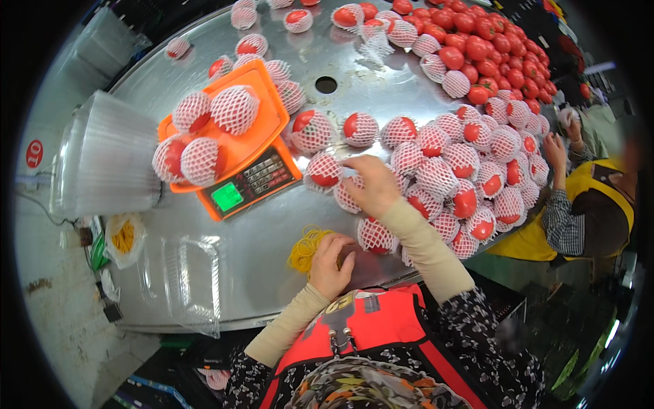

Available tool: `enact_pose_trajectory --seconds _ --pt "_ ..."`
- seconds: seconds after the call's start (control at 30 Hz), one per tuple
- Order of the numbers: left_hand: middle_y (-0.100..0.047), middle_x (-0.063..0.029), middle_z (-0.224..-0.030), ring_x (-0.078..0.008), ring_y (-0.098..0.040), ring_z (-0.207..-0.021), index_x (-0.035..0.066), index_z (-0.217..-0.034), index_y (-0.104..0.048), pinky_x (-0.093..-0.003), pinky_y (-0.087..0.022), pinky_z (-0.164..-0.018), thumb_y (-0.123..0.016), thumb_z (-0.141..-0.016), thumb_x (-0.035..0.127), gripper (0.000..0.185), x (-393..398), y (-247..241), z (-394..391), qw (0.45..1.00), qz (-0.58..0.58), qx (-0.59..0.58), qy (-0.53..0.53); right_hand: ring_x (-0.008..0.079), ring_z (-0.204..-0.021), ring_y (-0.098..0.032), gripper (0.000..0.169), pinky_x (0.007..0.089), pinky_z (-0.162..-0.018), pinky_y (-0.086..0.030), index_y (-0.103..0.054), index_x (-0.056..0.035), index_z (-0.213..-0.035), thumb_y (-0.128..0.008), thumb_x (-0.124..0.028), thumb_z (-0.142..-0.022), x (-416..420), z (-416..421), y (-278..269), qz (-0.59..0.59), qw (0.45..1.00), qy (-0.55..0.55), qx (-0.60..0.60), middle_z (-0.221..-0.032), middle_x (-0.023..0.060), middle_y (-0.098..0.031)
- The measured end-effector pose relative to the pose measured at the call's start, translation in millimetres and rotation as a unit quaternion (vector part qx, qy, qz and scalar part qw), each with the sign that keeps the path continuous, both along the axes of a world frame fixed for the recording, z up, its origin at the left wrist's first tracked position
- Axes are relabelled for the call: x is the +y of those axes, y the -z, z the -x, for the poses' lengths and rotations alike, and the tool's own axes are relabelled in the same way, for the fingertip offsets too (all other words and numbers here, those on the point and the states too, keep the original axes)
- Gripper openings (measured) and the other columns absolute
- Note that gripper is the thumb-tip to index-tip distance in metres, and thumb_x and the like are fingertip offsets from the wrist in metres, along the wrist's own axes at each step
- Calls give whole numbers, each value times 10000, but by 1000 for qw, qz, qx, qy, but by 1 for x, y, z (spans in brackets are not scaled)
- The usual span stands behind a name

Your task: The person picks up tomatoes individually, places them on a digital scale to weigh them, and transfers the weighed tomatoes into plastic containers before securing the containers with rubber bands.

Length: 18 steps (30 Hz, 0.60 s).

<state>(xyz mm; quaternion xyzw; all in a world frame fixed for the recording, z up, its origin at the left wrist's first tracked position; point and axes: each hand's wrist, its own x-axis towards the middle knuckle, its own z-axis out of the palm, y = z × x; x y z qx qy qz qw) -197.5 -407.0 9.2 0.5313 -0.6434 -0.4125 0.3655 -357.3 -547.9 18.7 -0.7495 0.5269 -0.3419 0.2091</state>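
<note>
My right hand (374, 185) reaches over the near left edge of the pile of tomatoes in white foam nets (434, 176), its fingertips beside a netted tomato (324, 171); whether it grips one is hard to tell. Half curled, my left hand (329, 263) rests at a heap of yellow rubber bands (305, 251); any band inside the fingers is hidden. On the tilted-looking orange pan (255, 76) of a digital scale (255, 176) lie several netted tomatoes (235, 109). The scale's display glows green. An open clear plastic box (196, 281) lies on the steel table left of my left hand.
Stacked clear plastic boxes (110, 158) stand at the left. Bare red tomatoes (490, 56) are heaped at the far right of the steel table (357, 87), which has a round hole. A bag of yellow bands (124, 237) lies left. A co-worker (587, 209) in a yellow apron is at the right.
</note>
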Motion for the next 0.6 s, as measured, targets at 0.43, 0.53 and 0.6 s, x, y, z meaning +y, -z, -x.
enact_pose_trajectory --seconds 0.43,0.53,0.6 --pt "-619 -132 -1008 -303 -636 -942 50 -1045 -656 -371 -520 -802 -658 -828 31 218 15 -9 4 999 5 23 29 383 -1119 -506 774 448 -898 -507 -479 -107 -1398 -824 -358 -753 44 -27 13 -92 945 21 312 -1336 176 -489" --pt "-618 -125 -982 -287 -637 -911 46 -1044 -653 -361 -518 -787 -663 -833 40 211 24 -7 -6 1000 -1 14 17 386 -1117 -505 797 437 -879 -517 -452 -95 -1406 -831 -329 -745 44 -34 26 -78 936 29 343 -1330 186 -467" --pt "-616 -123 -968 -278 -635 -892 44 -1044 -652 -355 -517 -777 -667 -838 46 206 28 -7 -9 1000 -13 13 14 390 -1117 -503 803 439 -876 -519 -444 -85 -1406 -834 -308 -740 43 -34 32 -75 934 34 348 -1331 198 -461"
